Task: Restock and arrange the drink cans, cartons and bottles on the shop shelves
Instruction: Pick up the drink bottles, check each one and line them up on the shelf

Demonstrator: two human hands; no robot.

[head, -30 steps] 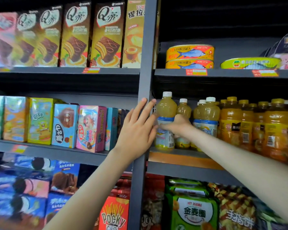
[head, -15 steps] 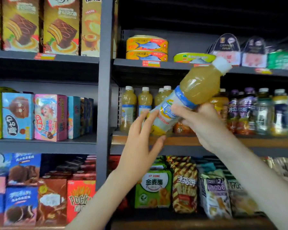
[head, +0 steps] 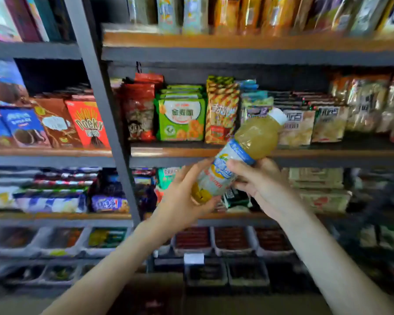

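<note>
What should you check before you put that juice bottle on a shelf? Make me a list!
1. Right hand grips the bottle round its label: ok.
2. Left hand holds the bottle's bottom end: ok.
3. White cap is on: ok.
4. Bottle is upright: not ok, it tilts, with the cap up to the right.
5. Free spot on the top shelf: cannot tell, what stands there is blurred and cut off.
</note>
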